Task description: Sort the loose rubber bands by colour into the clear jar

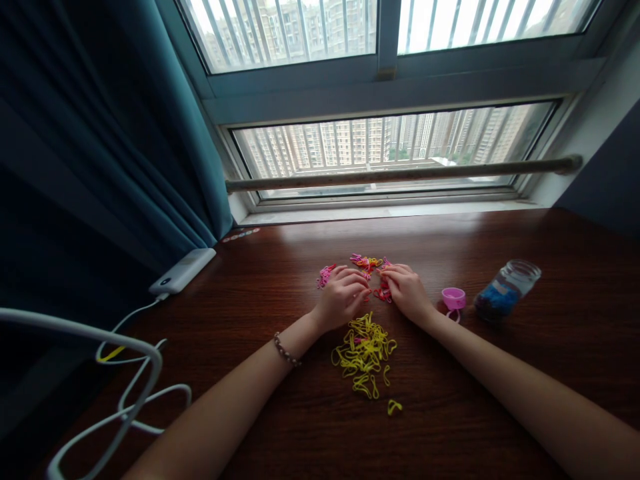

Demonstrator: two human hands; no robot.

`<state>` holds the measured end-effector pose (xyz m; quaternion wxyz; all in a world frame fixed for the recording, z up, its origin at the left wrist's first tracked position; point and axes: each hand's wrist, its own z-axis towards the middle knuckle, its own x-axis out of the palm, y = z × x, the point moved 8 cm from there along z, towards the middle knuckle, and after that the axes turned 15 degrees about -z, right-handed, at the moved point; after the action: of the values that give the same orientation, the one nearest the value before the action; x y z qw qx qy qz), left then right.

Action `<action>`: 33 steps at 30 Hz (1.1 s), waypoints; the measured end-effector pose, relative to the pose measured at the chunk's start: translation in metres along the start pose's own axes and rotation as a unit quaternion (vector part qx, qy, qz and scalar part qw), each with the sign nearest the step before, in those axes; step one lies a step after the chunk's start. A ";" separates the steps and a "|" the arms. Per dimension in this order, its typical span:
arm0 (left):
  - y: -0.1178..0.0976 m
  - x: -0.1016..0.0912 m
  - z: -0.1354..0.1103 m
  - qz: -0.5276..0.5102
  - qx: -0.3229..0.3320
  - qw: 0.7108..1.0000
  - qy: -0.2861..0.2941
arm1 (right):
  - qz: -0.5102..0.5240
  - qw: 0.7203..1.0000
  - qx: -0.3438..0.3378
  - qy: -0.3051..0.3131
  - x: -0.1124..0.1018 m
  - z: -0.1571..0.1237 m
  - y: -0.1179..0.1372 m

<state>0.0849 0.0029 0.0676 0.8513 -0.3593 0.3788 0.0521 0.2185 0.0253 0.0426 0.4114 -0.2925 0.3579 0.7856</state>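
Observation:
On the dark wooden table, small rubber bands lie in loose groups by colour. My left hand [343, 297] has its fingers bent inward over the bands, and its fingertips meet red ones; what they hold is too small to make out. A pink bunch of bands [325, 276] lies just beyond its knuckles. My right hand [407, 291] pinches at an orange-red band, beside a red bunch [383, 291]. Between and beyond the hands are pink, yellow and orange bands [369, 262]. Closer to me spreads a large yellow pile of bands [364, 353] with a little pink in it.
Right of my right hand are a pink plastic lid [453, 298] with a loop and a tilted clear jar [507, 290] with blue on it. A white power bank [183, 271] with a cable lies by the blue curtain [195, 167]. A barred window stands behind the table.

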 end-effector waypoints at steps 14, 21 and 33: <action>0.033 0.001 0.002 0.081 -0.096 0.992 -0.014 | 0.114 0.984 0.125 -0.046 -0.011 -0.002 -0.023; 0.043 -0.011 -0.002 0.132 -0.126 0.979 -0.086 | 0.008 0.999 0.021 -0.023 -0.011 -0.001 0.000; 0.033 0.012 0.003 0.077 -0.090 0.992 0.047 | -0.070 0.996 -0.034 0.044 0.008 -0.006 0.013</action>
<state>0.0832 0.0264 0.0420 0.7901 -0.4064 0.4388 0.1342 0.2043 0.0184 0.0371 0.4391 -0.3643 0.3276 0.7531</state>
